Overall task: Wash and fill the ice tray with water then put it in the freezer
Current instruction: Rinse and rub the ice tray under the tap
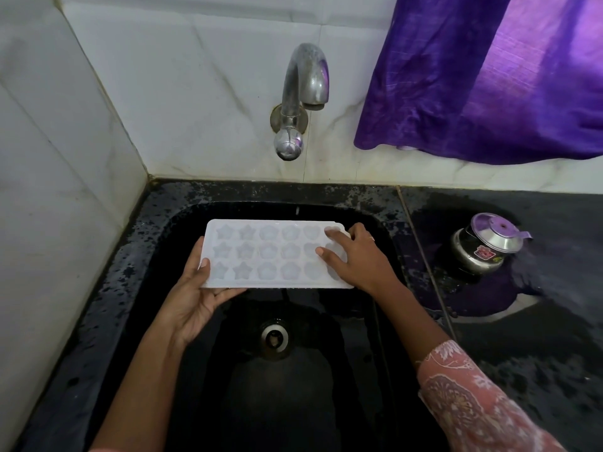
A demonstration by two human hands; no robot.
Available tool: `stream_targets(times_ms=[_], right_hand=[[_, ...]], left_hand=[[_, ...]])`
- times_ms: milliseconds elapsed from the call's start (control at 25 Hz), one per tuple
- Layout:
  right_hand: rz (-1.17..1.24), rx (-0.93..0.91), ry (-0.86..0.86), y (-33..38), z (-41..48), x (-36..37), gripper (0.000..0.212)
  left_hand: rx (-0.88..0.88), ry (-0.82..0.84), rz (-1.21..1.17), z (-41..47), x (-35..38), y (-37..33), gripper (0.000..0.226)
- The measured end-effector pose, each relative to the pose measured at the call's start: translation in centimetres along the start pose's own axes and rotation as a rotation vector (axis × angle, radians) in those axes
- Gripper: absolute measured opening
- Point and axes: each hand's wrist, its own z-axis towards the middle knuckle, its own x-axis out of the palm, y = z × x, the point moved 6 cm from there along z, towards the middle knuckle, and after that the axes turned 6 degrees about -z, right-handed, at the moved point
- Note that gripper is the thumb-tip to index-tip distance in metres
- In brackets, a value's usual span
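A white ice tray (270,252) with star- and flower-shaped cells is held level over the black sink (182,223), below the tap. My left hand (195,295) grips its left end, thumb on top and fingers underneath. My right hand (355,256) lies on the tray's right end with its fingers stretched over the top cells. The chrome tap (301,93) juts from the wall above; no stream of water shows.
The sink drain (274,337) sits below the tray. A steel pot with a purple-knobbed lid (486,246) stands on the wet black counter (538,321) to the right. A purple curtain (489,76) hangs at the upper right. White tiled walls close the back and left.
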Motion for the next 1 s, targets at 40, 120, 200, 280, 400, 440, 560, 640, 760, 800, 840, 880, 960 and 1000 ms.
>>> stream_targets(times_ms=[40, 120, 200, 280, 400, 440, 560, 640, 760, 800, 840, 880, 960, 1000], right_hand=[[-0.017, 0.000, 0.003, -0.02, 0.00, -0.03, 0.052], [-0.036, -0.007, 0.006, 0.02, -0.01, -0.09, 0.052], [-0.047, -0.021, 0.005, 0.07, 0.04, -0.14, 0.050], [-0.056, -0.032, 0.002, 0.14, 0.07, -0.21, 0.049], [-0.109, -0.043, -0.017, 0.09, 0.17, -0.30, 0.047], [-0.136, -0.049, -0.029, 0.12, 0.21, -0.34, 0.046], [-0.176, -0.045, -0.052, 0.16, 0.25, -0.46, 0.057], [-0.178, -0.045, -0.070, 0.31, 0.20, -0.49, 0.063], [-0.177, -0.025, -0.078, 0.41, 0.24, -0.41, 0.049], [-0.174, -0.014, -0.070, 0.45, 0.25, -0.38, 0.048], [-0.171, -0.004, -0.058, 0.46, 0.27, -0.30, 0.048], [-0.167, 0.001, -0.048, 0.50, 0.28, -0.22, 0.048], [-0.160, 0.000, -0.031, 0.60, 0.25, -0.05, 0.048], [-0.149, 0.005, -0.022, 0.59, 0.24, 0.00, 0.048]], left_hand=[[0.010, 0.006, 0.009, 0.02, 0.11, -0.09, 0.045], [0.034, 0.011, 0.027, 0.09, 0.20, -0.31, 0.046], [0.050, 0.003, 0.034, 0.17, 0.15, -0.47, 0.046], [0.058, -0.014, 0.019, 0.24, -0.04, -0.51, 0.046], [0.068, -0.040, -0.011, 0.17, -0.23, -0.37, 0.044], [0.072, -0.049, -0.020, 0.13, -0.26, -0.29, 0.044], [0.072, -0.069, -0.048, 0.05, -0.33, -0.08, 0.042], [0.069, -0.075, -0.052, 0.04, -0.42, -0.04, 0.042], [0.073, -0.077, -0.042, 0.04, -0.50, -0.10, 0.042], [0.076, -0.077, -0.039, 0.01, -0.48, -0.11, 0.042], [0.077, -0.078, -0.038, -0.01, -0.45, -0.10, 0.043], [0.079, -0.077, -0.038, -0.04, -0.44, -0.07, 0.043], [0.080, -0.077, -0.045, -0.08, -0.45, 0.06, 0.044], [0.081, -0.078, -0.051, -0.09, -0.48, 0.12, 0.044]])
